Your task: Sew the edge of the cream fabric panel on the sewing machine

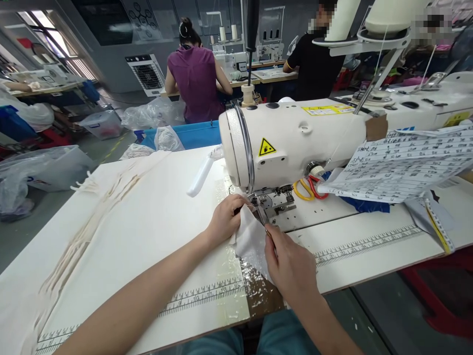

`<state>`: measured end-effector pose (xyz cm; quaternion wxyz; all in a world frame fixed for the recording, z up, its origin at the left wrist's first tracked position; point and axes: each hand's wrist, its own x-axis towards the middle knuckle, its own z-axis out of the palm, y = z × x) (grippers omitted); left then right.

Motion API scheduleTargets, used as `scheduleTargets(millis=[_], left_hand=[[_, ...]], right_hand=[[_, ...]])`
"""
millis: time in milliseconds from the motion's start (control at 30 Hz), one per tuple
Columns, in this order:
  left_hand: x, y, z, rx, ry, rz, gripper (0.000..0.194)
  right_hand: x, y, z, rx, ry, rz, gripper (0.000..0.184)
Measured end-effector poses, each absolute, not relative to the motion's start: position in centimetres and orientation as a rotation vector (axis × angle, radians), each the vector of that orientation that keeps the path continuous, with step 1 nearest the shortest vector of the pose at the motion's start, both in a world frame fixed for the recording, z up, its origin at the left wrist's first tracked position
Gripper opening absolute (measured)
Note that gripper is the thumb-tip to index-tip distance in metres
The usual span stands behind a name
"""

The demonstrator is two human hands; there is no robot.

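Observation:
Next to the needle area of a white sewing machine [291, 143], a piece of white fabric [249, 236] hangs over the table's front part. My left hand [227, 217] is closed on the fabric's upper left edge, close under the machine head. Something small and dark shows by its fingers, too little to name. On the fabric's right side, my right hand [290, 259] is closed around a slim metal tool [261, 214] that points up toward the needle. Its fingers cover the tool's lower end, so its exact kind is unclear.
Long cream fabric strips [88, 231] lie along the table's left. Scissors [310, 188] with yellow and red handles rest right of the needle, beside handwritten papers [402, 165]. A white tube-like piece [202, 175] lies behind my left hand. People sit at machines beyond.

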<state>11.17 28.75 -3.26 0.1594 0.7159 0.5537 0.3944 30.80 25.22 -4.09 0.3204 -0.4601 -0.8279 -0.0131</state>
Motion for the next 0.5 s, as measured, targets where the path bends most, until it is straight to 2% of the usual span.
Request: scheduleTargets(millis=[500], left_hand=[[11.17,28.73,-3.23,2.073,1.588,1.12,0.019]], right_hand=[[30.67,25.19,-4.12,-1.196,-2.16,-0.054,0.034]])
